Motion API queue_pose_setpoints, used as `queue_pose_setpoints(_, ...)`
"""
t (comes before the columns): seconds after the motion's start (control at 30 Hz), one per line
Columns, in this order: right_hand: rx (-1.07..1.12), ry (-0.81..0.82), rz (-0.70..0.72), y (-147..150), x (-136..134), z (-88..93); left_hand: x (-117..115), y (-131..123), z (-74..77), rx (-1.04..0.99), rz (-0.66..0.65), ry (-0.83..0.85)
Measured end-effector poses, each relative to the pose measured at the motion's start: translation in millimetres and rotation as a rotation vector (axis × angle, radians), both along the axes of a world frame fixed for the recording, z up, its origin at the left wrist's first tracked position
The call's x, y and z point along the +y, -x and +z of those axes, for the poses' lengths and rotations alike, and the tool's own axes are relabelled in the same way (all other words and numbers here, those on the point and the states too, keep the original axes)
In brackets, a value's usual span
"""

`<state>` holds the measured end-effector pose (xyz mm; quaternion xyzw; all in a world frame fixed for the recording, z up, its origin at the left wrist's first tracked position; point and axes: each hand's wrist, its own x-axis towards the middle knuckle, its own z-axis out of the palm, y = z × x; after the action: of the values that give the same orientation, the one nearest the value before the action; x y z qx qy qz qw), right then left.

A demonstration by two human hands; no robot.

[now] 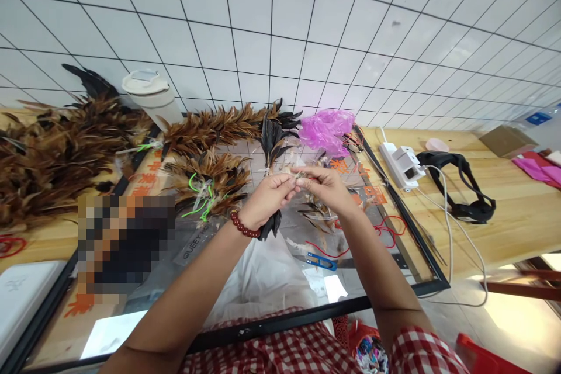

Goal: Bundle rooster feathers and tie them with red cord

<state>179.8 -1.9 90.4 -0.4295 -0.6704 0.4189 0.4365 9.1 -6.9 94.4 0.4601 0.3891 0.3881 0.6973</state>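
In front of me, my left hand (274, 191) and my right hand (326, 185) meet with fingertips pinched together. Between them is something small and pale, too hidden to name. Black feathers (274, 137) stick up behind my left hand, and more dark feathers show below it; whether that hand holds them I cannot tell. Loose brown and white feathers (318, 213) lie under my right hand. Red cord (390, 229) trails beside my right forearm. Blue thread snips (321, 261) rest on the glass tabletop (363, 280) between my forearms.
Brown feather strips (214, 128) and a green-tied bundle (210, 184) lie at left, near a big feather pile (56, 158). A white tumbler (151, 93) stands by the tiled wall. Rightward are a pink plastic bag (326, 128), a power strip (398, 166) and a black head strap (460, 187).
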Motion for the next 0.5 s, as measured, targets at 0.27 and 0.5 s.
queue_pose_setpoints(0.27,0.189,0.045,0.003,3.5,-4.9,-7.7,-5.1,-9.5,-8.8,-0.13,-0.131,0.1)
queue_pose_setpoints(0.5,-0.211,-0.257,0.015,-14.3,-15.1,-13.9,2.5,-0.7,-10.4,0.16,-0.228,0.048)
